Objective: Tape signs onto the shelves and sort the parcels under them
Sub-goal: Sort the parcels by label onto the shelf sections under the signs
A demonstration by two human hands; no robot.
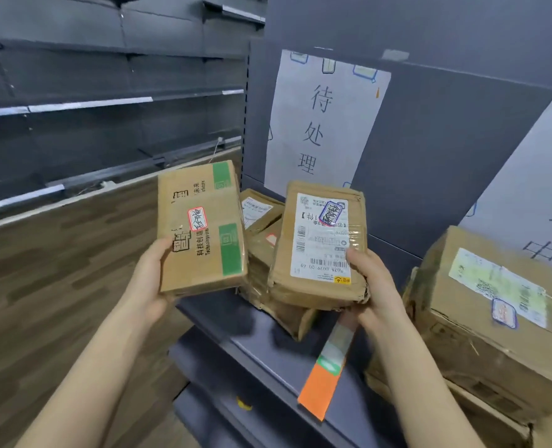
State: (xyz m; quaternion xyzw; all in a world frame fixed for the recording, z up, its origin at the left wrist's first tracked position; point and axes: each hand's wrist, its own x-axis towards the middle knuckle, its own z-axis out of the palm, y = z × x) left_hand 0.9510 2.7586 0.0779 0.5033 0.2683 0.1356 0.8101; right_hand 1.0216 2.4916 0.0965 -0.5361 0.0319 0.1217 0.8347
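The left hand (152,279) grips a cardboard box with green patches (200,227) by its near left edge. The thumb lies along that side, and the fingers are wrapped beneath, out of sight. The box is held tilted in the air at the left end of the dark grey shelf (268,357), and its left part reaches out past the shelf's end above the wooden floor (58,270).

The right hand (371,292) holds a flat brown parcel (320,244) at its near right corner. The thumb presses on the white shipping label and the fingers curl underneath. This parcel hangs just above a stack of parcels (261,240), which lies on the shelf near the back panel, below the taped paper sign (323,124). The two held parcels are apart, and the stack shows in the gap between them.

At the right a large carton (494,302) stands below a second sign (539,205), with its near corner close to the right wrist. Between stack and carton a band of back panel shows.

In front of the stack the shelf board runs dark to its front edge. An orange and green strip (326,376) slants from under the right hand to that edge; I cannot tell whether the hand holds it. To the left the floor stretches to the far shelving (74,101).
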